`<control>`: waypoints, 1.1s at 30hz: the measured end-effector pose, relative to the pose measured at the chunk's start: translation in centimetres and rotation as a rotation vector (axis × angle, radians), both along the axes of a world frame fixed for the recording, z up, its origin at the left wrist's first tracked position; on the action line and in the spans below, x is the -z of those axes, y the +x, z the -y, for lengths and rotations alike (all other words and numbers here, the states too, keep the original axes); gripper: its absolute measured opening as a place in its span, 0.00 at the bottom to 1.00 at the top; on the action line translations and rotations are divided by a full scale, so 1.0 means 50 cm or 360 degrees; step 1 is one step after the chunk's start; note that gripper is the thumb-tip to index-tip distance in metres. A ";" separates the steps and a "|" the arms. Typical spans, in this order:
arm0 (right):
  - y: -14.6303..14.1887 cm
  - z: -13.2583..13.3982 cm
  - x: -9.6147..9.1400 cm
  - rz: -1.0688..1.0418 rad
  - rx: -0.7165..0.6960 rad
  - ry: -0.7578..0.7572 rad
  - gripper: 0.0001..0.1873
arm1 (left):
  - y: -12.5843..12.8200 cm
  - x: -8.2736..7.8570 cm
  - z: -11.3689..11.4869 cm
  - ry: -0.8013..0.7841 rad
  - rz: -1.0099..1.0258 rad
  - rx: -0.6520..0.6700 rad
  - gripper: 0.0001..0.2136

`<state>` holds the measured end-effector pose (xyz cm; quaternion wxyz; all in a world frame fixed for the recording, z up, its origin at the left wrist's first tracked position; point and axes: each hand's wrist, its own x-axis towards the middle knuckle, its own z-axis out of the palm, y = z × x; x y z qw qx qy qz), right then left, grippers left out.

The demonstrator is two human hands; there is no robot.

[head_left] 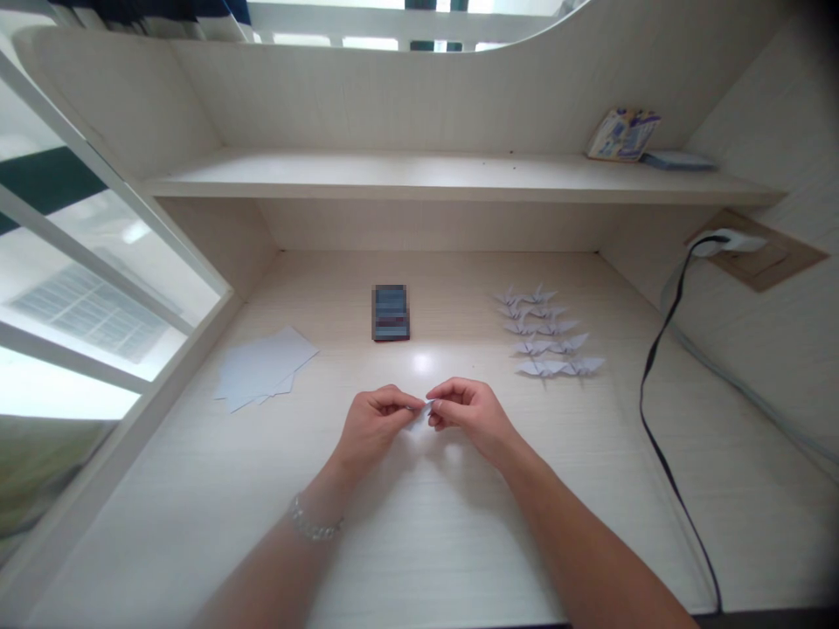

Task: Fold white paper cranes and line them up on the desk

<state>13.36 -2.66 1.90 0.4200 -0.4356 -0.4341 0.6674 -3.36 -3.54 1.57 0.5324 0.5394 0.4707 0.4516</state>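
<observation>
Both hands pinch a small folded paper piece (420, 414) — white, creased

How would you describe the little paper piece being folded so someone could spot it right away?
Start at the pale wooden desk under the shelf. Near its front middle, the left hand and right hand meet, pinching a small white folded paper. Unlike the finished paper cranes and flat sheets, it is held off the desk.

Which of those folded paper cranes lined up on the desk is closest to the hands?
The frontmost crane pair, at the row's near end; the other cranes lie farther back toward the shelf.
</observation>
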 end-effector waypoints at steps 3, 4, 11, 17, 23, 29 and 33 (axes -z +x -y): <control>0.000 -0.001 -0.001 -0.0010 0.0003 -0.0017 0.10 | -0.001 -0.001 0.000 0.0023 -0.0026 -0.0004 0.04; 0.001 -0.001 0.000 0.0008 0.0007 -0.0010 0.10 | -0.001 -0.001 0.000 0.0019 -0.0034 -0.0002 0.04; 0.005 -0.004 0.002 0.0076 0.0035 0.0020 0.09 | -0.002 0.000 -0.001 -0.0043 -0.0048 0.0020 0.06; 0.005 -0.003 -0.001 -0.0031 0.0056 -0.0108 0.08 | -0.002 -0.003 -0.001 -0.0035 -0.0038 0.0047 0.04; 0.007 -0.002 -0.002 -0.0124 0.0030 -0.0176 0.09 | -0.002 -0.004 0.000 0.0046 -0.0066 0.0042 0.04; 0.004 -0.002 -0.003 -0.0032 0.0062 -0.0100 0.07 | -0.003 -0.004 -0.001 0.0084 -0.0138 0.0104 0.05; 0.006 -0.001 -0.003 -0.0104 0.0066 -0.0149 0.08 | -0.002 -0.007 0.000 0.0131 -0.0116 0.0098 0.04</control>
